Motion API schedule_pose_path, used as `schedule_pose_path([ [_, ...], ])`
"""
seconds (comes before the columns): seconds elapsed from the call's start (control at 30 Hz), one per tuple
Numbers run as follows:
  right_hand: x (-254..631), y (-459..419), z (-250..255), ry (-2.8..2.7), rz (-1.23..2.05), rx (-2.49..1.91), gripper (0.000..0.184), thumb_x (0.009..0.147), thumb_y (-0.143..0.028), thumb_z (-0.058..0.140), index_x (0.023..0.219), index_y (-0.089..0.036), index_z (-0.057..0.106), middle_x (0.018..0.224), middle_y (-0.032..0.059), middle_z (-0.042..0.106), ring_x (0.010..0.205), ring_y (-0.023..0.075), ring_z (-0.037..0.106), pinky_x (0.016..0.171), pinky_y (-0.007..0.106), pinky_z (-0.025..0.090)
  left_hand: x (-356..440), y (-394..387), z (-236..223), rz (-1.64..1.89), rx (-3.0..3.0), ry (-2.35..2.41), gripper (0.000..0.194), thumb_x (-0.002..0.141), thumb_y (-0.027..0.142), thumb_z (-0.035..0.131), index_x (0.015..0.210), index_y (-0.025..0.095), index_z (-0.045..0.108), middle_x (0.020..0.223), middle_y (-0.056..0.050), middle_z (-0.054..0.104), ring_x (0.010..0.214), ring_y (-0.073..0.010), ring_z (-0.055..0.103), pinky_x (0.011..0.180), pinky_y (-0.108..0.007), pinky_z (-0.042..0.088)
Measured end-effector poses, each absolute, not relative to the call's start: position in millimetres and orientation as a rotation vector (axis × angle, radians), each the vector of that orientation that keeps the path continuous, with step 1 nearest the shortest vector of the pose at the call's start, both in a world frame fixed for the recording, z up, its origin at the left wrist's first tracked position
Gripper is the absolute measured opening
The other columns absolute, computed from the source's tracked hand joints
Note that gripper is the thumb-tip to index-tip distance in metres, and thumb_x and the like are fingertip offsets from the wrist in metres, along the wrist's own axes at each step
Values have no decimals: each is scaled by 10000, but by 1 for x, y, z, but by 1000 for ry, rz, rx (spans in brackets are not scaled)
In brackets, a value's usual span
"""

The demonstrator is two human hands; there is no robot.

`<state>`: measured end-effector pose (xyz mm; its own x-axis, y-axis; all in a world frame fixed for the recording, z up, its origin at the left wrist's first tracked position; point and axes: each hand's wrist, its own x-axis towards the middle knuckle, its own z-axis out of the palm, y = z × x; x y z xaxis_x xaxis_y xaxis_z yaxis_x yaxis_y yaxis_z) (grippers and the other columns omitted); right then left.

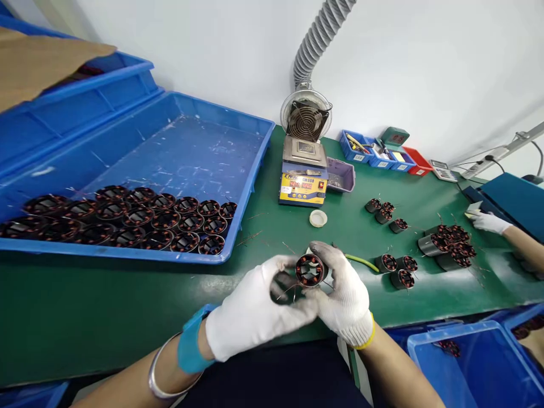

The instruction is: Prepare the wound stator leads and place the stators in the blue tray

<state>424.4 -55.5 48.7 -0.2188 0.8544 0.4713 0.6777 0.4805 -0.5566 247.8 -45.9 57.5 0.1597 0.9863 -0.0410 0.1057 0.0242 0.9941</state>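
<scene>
A motor stator (311, 270), a short dark cylinder with copper windings inside, is held up over the bench with its open end facing me. My right hand (340, 289), in a white glove with a yellow cuff, is closed around its right side. From the left, my left hand (266, 300), also gloved, curves its thumb and fingers about the stator and its loose wire leads; the fingers are slightly blurred. Thin leads stick out below the stator, between the hands. Just right of my right hand lies a yellow-green tube-like handle (361, 261), partly hidden by that hand.
A large blue tray (250, 187) at left holds rows of stators. Behind the hands stand a solder pot (302, 187), a white lid (318, 218) and a fume extractor (306, 120). Stator groups (402, 269) sit at right, near a co-worker's gloved hand (488, 221).
</scene>
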Motion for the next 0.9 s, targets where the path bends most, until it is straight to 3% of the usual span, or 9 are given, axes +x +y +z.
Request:
schedule_pose_path([
  [0.17, 436, -59, 46, -1995, 235, -1234, 597, 792, -126, 603, 1342, -272, 421, 1288, 87, 606, 1236, 236, 570, 1070, 437, 479, 229, -32, 62, 982, 1145, 938, 165, 820, 331, 630, 759, 180, 655, 684, -36, 650, 545, -155, 590, 527, -276, 510],
  [0.33, 438, -63, 48, -2077, 183, -1173, 628, 773, -92, 613, 1351, -241, 419, 1270, 110, 619, 1210, 236, 589, 1004, 405, 531, 226, -12, 69, 1232, 1595, 1034, 313, 751, 366, 679, 1018, 207, 645, 1123, -102, 656, 994, -267, 631, 908, -421, 512],
  [0.43, 440, -65, 49, -2123, 123, -1134, 657, 765, -57, 593, 1370, -236, 409, 1254, 114, 627, 1202, 238, 593, 988, 405, 543, 232, -14, 71, 731, 2098, 993, 131, 790, 354, 635, 774, 225, 644, 789, -47, 652, 746, -228, 613, 751, -383, 509],
  [0.5, 443, -67, 50, -2115, 105, -1156, 658, 762, -52, 586, 1369, -236, 410, 1248, 115, 627, 1194, 244, 596, 979, 411, 547, 231, -20, 72, 585, 2094, 888, 265, 878, 311, 519, 637, 219, 581, 599, -15, 567, 567, -173, 538, 597, -320, 454],
  [0.63, 455, -70, 50, -2073, 84, -1242, 633, 749, -57, 586, 1336, -234, 431, 1233, 109, 624, 1198, 247, 588, 1003, 421, 525, 220, -23, 71, 712, 1661, 676, 351, 937, 326, 431, 640, 206, 575, 589, -37, 599, 541, -167, 569, 552, -303, 464],
  [0.7, 462, -69, 48, -2070, 89, -1330, 591, 742, -67, 588, 1294, -231, 457, 1218, 98, 623, 1205, 242, 580, 1023, 412, 506, 224, -16, 63, 808, 1625, 844, 249, 895, 390, 510, 812, 193, 638, 775, -74, 680, 696, -212, 650, 666, -346, 534],
  [0.73, 466, -68, 46, -2074, 103, -1401, 573, 733, -70, 588, 1271, -230, 470, 1220, 91, 619, 1204, 237, 579, 1019, 397, 505, 229, -11, 57, 807, 1709, 955, 300, 832, 438, 596, 983, 184, 646, 956, -101, 699, 852, -252, 672, 774, -387, 549],
  [0.8, 472, -64, 43, -2094, 136, -1586, 550, 717, -78, 583, 1237, -229, 492, 1239, 77, 606, 1186, 231, 585, 987, 363, 516, 248, 0, 41, 700, 1980, 1108, 846, 632, 522, 760, 1343, 161, 475, 1316, -157, 581, 1163, -336, 584, 981, -465, 486],
  [0.9, 475, -57, 40, -2140, 178, -1864, 547, 728, -117, 578, 1253, -244, 490, 1290, 54, 577, 1125, 237, 609, 896, 351, 542, 280, 14, 16, 526, 2286, 1153, 1154, 548, 528, 801, 1477, 102, 268, 1383, -195, 524, 1227, -376, 535, 1002, -476, 465],
])
